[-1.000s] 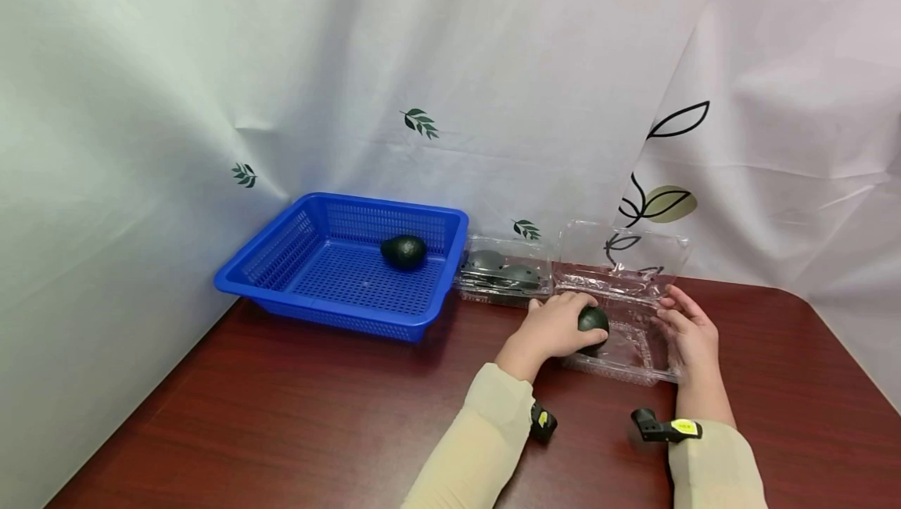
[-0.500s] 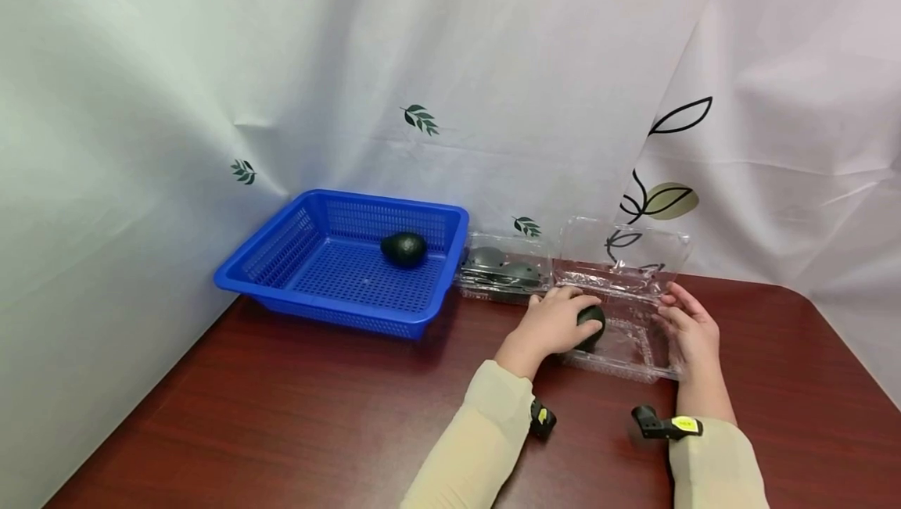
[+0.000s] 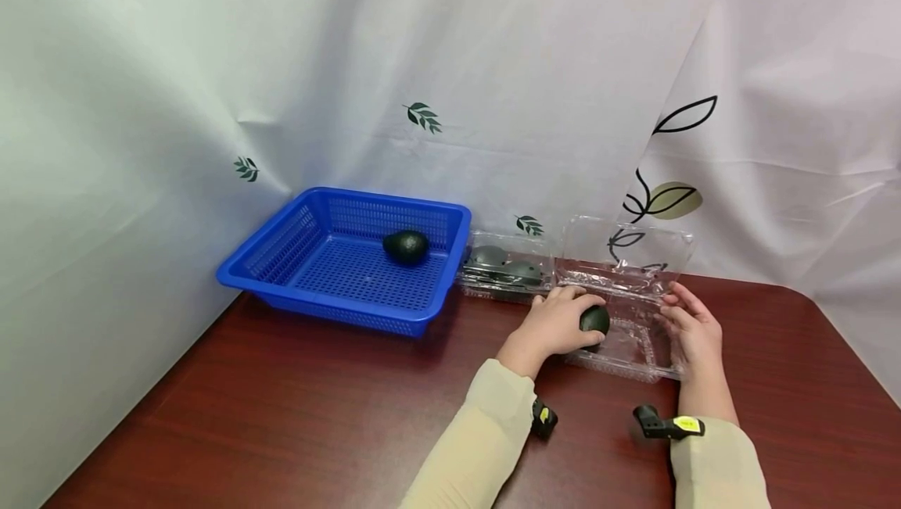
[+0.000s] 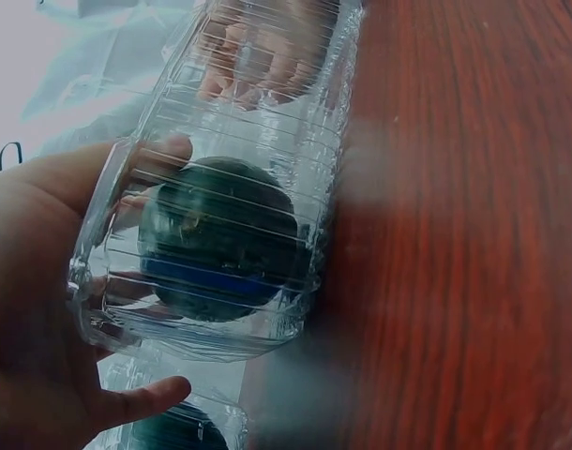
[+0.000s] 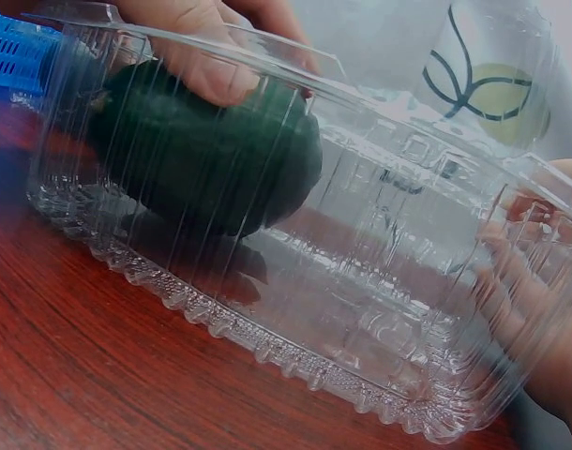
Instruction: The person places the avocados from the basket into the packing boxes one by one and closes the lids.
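Observation:
A clear plastic clamshell container [image 3: 633, 349] lies on the table with its lid [image 3: 622, 251] raised at the back. My left hand [image 3: 552, 329] reaches over its left end and grips a dark green avocado [image 3: 594, 325] from above. Through the ribbed wall in the right wrist view, this avocado [image 5: 206, 155] sits inside the left part, thumb on its upper side. At the opposite end, my right hand [image 3: 697, 341] holds the container's right wall. The left wrist view shows the avocado [image 4: 216, 239] through the plastic, with fingers around it.
Left of the hands stands a blue plastic basket [image 3: 338, 310] with one avocado [image 3: 407, 247] in it. Between basket and open container, against the curtain [image 3: 493, 63], is a closed clear container [image 3: 503, 290] holding two avocados [image 3: 487, 257]. The table [image 3: 317, 423] is reddish brown.
The left hand and its avocado shift slightly left, then back to the right inside the container. The right hand keeps its hold on the container's side.

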### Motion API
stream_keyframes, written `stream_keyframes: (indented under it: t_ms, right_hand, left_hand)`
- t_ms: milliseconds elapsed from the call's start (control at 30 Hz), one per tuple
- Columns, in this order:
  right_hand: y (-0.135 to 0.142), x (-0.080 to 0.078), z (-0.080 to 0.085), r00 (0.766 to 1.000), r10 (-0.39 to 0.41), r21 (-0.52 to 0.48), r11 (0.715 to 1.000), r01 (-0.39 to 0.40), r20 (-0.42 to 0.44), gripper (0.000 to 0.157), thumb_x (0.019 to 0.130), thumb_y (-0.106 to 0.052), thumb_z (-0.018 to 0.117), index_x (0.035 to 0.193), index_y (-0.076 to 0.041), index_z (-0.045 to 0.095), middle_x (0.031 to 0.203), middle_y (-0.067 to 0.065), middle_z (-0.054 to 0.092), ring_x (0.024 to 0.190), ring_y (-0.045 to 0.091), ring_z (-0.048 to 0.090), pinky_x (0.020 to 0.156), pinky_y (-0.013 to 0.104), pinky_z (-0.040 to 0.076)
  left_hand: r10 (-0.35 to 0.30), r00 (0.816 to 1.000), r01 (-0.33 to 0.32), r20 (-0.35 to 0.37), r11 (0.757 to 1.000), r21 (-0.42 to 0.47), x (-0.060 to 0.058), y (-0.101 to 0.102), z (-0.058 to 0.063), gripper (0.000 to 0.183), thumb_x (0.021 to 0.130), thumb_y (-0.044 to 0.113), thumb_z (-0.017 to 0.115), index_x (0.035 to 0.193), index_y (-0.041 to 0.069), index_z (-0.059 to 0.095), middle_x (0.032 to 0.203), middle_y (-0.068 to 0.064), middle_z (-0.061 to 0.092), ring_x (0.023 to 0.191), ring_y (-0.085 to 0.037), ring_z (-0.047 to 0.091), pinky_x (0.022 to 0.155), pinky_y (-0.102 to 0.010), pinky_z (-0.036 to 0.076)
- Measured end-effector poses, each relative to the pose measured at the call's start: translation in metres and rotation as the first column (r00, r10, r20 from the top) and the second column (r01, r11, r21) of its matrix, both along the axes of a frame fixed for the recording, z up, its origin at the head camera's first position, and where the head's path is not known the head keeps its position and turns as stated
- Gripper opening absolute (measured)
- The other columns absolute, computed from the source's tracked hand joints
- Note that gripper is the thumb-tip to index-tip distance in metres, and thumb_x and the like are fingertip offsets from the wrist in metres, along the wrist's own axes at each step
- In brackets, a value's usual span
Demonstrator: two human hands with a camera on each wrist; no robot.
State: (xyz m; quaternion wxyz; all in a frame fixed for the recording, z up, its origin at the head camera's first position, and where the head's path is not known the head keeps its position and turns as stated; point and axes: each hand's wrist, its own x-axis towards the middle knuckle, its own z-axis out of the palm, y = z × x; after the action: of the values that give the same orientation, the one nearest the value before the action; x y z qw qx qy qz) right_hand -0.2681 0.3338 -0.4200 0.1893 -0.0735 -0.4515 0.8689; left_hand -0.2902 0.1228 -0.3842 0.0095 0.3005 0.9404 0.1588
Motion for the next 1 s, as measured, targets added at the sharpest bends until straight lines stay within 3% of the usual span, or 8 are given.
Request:
stream_keyframes:
  t_ms: [800, 1000]
  right_hand:
    - [-0.001, 0.002, 0.005, 1.000, -0.003, 0.003, 1.000, 0.003, 0.022, 0.037, 0.086, 0.017, 0.049, 0.106, -0.008, 0.068, 0.081, 0.003, 0.062, 0.072, 0.012, 0.061, 0.063, 0.022, 0.051]
    - [0.000, 0.003, 0.004, 0.999, 0.007, 0.001, 1.000, -0.007, 0.043, 0.037, 0.086, 0.015, 0.051, 0.109, -0.008, 0.067, 0.081, 0.002, 0.062, 0.074, 0.011, 0.061, 0.065, 0.022, 0.051]
  left_hand:
    - [-0.003, 1.000, 0.003, -0.011, 1.000, 0.008, 0.001, 0.001, 0.001, 0.062, 0.084, 0.054, 0.059, 0.140, 0.037, 0.037, 0.140, 0.006, 0.038, 0.126, -0.015, 0.036, 0.092, -0.037, 0.037]
    - [-0.010, 1.000, 0.010, -0.013, 1.000, 0.011, 0.004, -0.001, 0.011, 0.061, 0.086, 0.053, 0.057, 0.141, 0.036, 0.036, 0.143, 0.005, 0.034, 0.132, -0.016, 0.029, 0.100, -0.038, 0.032]
